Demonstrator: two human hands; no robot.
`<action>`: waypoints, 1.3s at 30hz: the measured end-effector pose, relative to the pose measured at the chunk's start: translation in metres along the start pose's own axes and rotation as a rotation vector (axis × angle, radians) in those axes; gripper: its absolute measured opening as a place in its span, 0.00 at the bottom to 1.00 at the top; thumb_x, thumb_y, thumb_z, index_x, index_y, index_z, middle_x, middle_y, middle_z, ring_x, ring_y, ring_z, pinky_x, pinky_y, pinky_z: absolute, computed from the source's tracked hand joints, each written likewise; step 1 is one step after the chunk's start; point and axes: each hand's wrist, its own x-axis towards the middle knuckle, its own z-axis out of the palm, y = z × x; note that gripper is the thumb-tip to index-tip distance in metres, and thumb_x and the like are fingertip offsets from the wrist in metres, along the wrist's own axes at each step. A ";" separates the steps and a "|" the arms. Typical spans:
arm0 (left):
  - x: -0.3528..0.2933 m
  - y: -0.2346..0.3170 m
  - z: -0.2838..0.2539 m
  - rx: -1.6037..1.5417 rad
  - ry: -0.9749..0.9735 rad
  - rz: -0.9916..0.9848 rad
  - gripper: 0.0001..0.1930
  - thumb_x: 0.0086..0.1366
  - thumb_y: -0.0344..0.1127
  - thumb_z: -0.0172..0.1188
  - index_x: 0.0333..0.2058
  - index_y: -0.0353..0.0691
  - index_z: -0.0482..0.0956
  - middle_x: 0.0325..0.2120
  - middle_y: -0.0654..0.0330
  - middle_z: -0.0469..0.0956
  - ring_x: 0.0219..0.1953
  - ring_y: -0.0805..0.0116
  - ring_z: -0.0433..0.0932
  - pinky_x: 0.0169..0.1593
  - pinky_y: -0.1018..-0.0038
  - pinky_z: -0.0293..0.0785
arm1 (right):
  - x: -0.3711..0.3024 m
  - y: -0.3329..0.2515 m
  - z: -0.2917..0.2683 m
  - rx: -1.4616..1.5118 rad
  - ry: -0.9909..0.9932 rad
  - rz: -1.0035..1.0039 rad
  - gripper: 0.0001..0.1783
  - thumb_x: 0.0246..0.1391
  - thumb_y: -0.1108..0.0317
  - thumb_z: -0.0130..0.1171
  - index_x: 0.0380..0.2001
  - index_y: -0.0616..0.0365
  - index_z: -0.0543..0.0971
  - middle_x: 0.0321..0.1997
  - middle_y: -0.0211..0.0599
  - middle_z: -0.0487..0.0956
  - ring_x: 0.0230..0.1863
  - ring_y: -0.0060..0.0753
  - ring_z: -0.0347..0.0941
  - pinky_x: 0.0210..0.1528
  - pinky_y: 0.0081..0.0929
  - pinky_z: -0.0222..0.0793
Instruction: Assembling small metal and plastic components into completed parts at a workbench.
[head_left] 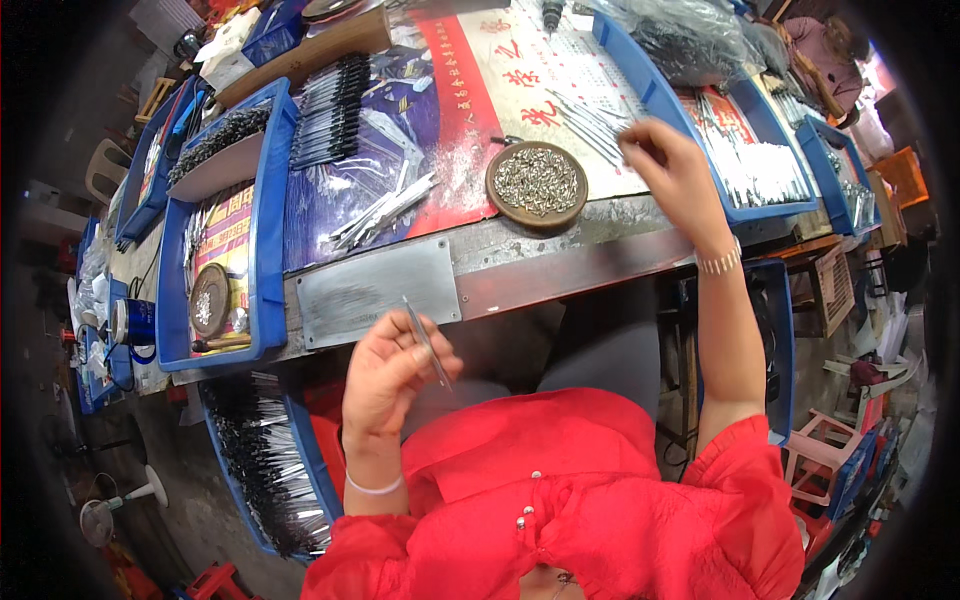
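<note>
Metal rod point(418, 327) sits pinched in the left hand point(390, 372), nearside left of the round dish point(540, 223), apparently to leave both ends free. Right of the dish, the right hand point(678, 175) curls near loose rods point(588, 124), likely laid within reach; whether it grips one, I cannot tell.

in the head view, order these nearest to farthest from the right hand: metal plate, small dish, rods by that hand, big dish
1. Rods: just left of the right hand.
2. Big dish: left, slightly lower in the picture.
3. Metal plate: farther left and lower.
4. Small dish: farthest left.
</note>
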 end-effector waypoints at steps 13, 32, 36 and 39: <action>-0.050 -0.024 -0.030 -0.114 -0.075 -0.108 0.10 0.55 0.20 0.53 0.37 0.35 0.68 0.29 0.53 0.74 0.31 0.60 0.78 0.36 0.69 0.76 | 0.144 0.081 0.040 -0.839 -0.439 0.044 0.11 0.34 0.79 0.50 0.27 0.61 0.76 0.30 0.48 0.77 0.37 0.49 0.73 0.38 0.36 0.67; -0.028 -0.036 -0.008 -0.234 -0.258 -0.229 0.10 0.53 0.21 0.51 0.36 0.38 0.65 0.25 0.49 0.74 0.20 0.70 0.71 0.27 0.80 0.68 | 0.149 0.095 0.042 -0.834 -0.474 -0.020 0.10 0.43 0.74 0.51 0.33 0.62 0.72 0.35 0.54 0.76 0.43 0.52 0.71 0.44 0.41 0.67; -0.030 -0.037 -0.002 -0.252 -0.239 -0.215 0.11 0.53 0.22 0.52 0.36 0.38 0.66 0.24 0.51 0.74 0.16 0.76 0.67 0.24 0.81 0.63 | 0.137 0.086 0.040 -0.856 -0.325 -0.039 0.13 0.39 0.76 0.51 0.34 0.65 0.69 0.34 0.54 0.74 0.40 0.53 0.70 0.40 0.44 0.64; -0.029 -0.036 0.005 -0.221 -0.231 -0.194 0.10 0.55 0.24 0.52 0.37 0.36 0.68 0.22 0.53 0.74 0.13 0.80 0.62 0.21 0.83 0.60 | 0.122 0.070 0.025 -0.802 -0.205 -0.128 0.11 0.40 0.76 0.50 0.32 0.64 0.68 0.33 0.52 0.73 0.37 0.53 0.69 0.37 0.44 0.64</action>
